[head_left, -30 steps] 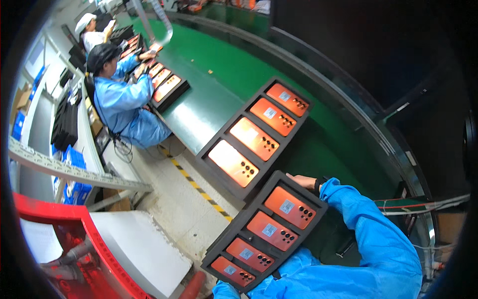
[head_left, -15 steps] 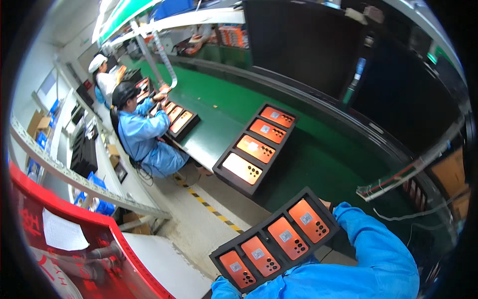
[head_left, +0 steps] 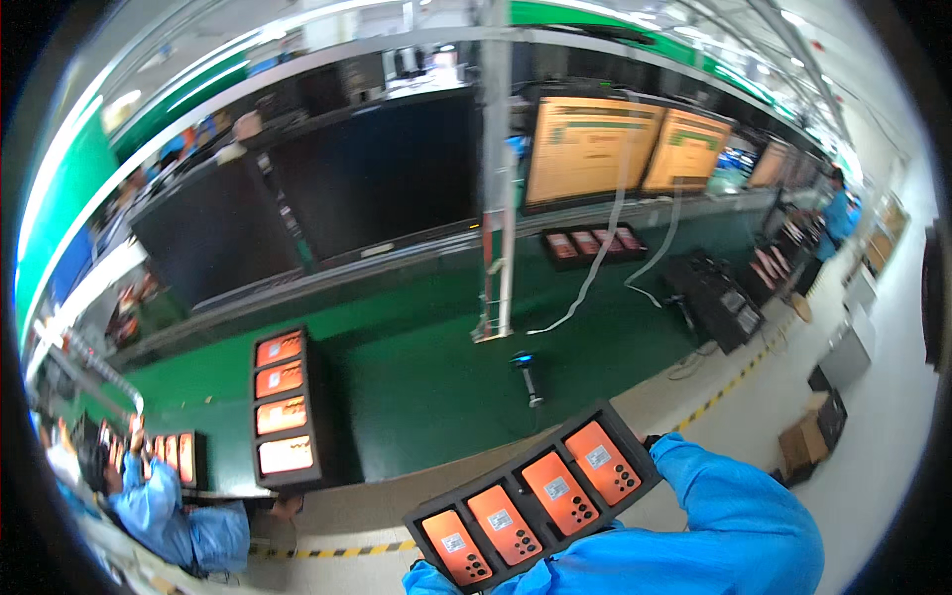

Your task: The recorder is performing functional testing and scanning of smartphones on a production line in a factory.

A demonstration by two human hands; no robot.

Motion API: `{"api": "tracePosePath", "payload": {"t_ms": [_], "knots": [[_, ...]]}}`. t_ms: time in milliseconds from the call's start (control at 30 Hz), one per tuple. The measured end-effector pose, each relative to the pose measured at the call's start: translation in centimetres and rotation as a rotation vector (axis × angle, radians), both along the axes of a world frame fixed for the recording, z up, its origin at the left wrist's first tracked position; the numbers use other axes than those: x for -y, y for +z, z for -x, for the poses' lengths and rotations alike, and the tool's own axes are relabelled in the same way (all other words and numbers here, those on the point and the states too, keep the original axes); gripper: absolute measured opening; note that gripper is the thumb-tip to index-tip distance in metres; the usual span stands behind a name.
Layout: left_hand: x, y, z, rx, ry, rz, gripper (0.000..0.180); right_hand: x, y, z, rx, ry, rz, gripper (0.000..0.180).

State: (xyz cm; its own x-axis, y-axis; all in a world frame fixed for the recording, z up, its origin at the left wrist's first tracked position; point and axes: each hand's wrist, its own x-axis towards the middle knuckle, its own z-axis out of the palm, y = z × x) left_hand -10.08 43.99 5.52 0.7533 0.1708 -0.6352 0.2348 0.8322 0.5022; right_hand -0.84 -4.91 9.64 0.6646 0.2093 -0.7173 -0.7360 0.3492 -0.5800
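I hold a long black tray (head_left: 635,441) level in front of my chest, at the lower middle of the head view. Several orange phone backs (head_left: 560,492) lie in a row in its slots, camera holes toward me. My right hand (head_left: 651,439) grips the tray's far right end; only a dark bit of it shows past my blue sleeve. My left hand (head_left: 415,575) holds the near left end at the bottom edge, mostly hidden by the sleeve and the tray.
A green conveyor belt (head_left: 426,377) runs across ahead, carrying a second tray of orange phones (head_left: 283,407) and a scanner on a stand (head_left: 528,375). A metal pole (head_left: 496,198), monitors (head_left: 587,149), a seated worker in blue (head_left: 149,511) and a cardboard box (head_left: 805,441) surround it.
My view has swung right and upward along the line. The tray stays in both hands; the second tray and the seated worker have slid to the left.
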Motion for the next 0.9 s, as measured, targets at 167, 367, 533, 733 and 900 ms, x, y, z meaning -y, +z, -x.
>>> {"api": "tracePosePath", "payload": {"t_ms": [167, 367, 533, 733, 900], "knots": [[6.3, 0.3, -4.9, 0.042, -0.265, 0.006, 0.067, 8.3, 0.0, 9.2, 0.000, -0.261, 0.035, 0.056], [17.1, 0.4, -10.4, 0.072, -0.477, 0.030, 0.067, 16.9, -1.2, 16.1, -0.032, -0.495, 0.047, 0.056], [28.0, 0.8, -14.1, 0.065, -0.553, 0.032, 0.068, 24.9, -3.3, 16.5, -0.051, -0.570, 0.023, 0.055], [37.0, 2.0, -16.5, 0.044, -0.541, 0.005, 0.068, 31.1, -7.0, 12.0, -0.071, -0.549, -0.035, 0.055], [39.0, 1.8, -17.8, 0.016, -0.487, -0.033, 0.068, 33.9, -8.2, 5.5, -0.061, -0.474, -0.064, 0.055]]}}
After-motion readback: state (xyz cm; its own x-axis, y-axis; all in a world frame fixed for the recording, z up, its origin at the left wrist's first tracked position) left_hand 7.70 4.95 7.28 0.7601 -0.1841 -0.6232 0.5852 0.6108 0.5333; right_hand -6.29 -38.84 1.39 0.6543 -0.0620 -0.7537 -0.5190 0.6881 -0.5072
